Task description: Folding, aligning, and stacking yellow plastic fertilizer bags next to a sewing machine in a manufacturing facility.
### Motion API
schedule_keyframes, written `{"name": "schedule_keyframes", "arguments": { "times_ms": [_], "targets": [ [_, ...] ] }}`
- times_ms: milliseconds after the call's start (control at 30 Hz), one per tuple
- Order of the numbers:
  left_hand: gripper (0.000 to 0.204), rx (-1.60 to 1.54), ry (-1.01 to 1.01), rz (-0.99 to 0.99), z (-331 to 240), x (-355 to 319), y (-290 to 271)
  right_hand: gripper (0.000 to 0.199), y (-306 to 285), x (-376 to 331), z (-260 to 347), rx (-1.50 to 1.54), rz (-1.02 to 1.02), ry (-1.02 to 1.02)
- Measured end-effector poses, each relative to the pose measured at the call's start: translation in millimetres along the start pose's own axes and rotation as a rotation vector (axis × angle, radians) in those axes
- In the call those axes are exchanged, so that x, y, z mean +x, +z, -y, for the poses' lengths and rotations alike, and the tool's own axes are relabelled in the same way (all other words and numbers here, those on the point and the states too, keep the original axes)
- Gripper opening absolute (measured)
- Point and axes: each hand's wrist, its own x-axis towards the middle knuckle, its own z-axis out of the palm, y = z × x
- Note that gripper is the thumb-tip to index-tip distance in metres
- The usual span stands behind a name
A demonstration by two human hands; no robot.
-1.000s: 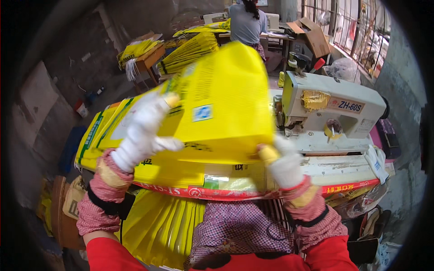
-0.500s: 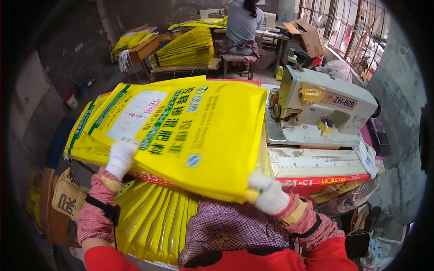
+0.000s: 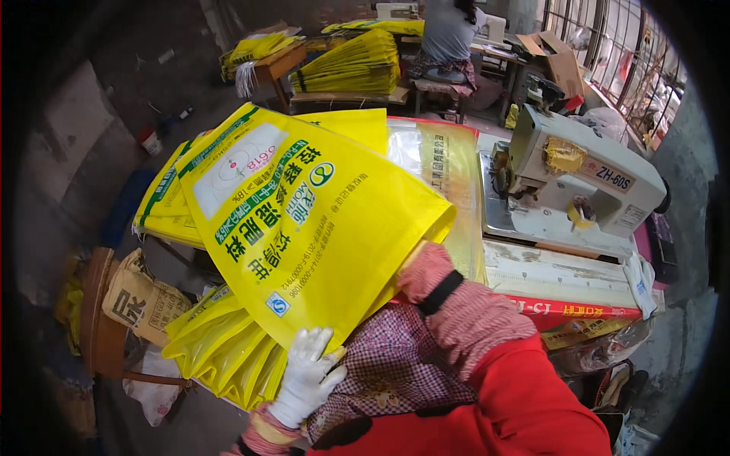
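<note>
A yellow printed woven bag (image 3: 319, 228) lies tilted across the work surface, its open mouth facing me. My left hand (image 3: 308, 376), in a white glove, grips the bag's near corner, its fingers partly bent at the edge. The right forearm, in a red checked sleeve (image 3: 471, 319), reaches into the mouth at the bag's right side. The yellow plastic hides my right hand, so its fingers do not show. Beneath the bag, more yellow bags (image 3: 163, 205) are piled at the left. Below them stands a fanned bundle of yellow bags (image 3: 228, 353), close to my lap.
A white sewing machine (image 3: 570, 167) stands to the right, beside a clear-and-yellow plastic sheet (image 3: 449, 175). A brown sack (image 3: 144, 300) hangs over a wooden chair (image 3: 103, 334) at left. Farther back, a person (image 3: 449, 38) sits near more yellow bags (image 3: 353, 64).
The bag has turned, its near end swinging down toward me. My left hand has moved from its left edge to the near corner. My right hand has gone inside the mouth.
</note>
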Motion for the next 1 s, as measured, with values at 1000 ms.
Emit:
{"name": "schedule_keyframes", "arguments": {
  "times_ms": [1000],
  "targets": [
    [0.056, -1.638, -0.524, -0.394, 5.0, -9.3, 29.4, 0.054, -17.6, 42.5, -133.7, -0.278, 0.188, 0.003]
  ]
}}
